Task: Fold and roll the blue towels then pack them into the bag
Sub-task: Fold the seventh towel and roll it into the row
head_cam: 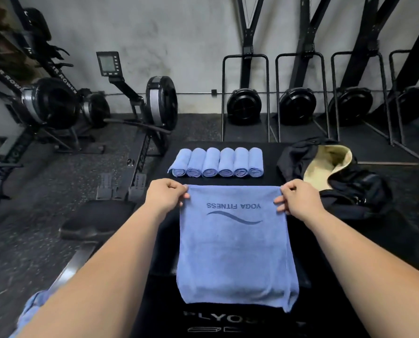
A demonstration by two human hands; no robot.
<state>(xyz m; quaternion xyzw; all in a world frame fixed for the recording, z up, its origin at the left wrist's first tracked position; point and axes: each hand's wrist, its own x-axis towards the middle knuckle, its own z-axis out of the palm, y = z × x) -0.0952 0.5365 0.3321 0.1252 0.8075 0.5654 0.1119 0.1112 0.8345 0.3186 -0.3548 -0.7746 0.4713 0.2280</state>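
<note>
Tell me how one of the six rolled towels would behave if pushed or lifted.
Likely soft and light: the rolled towels are thin cloth. Pushed sideways, one would probably press its neighbour, since they lie side by side. Lifted loosely, it may unroll; nothing visibly binds it.

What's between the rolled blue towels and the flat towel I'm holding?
Head view: only a bare strip of black box top separates the rolled blue cloth towels from the flat blue cloth towel.

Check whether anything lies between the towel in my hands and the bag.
Nothing visible does. The towel, pinched at its far corners by the left hand and right hand, has only bare black surface between it and the open bag. The six rolls lie left of the bag, off that path.
</note>
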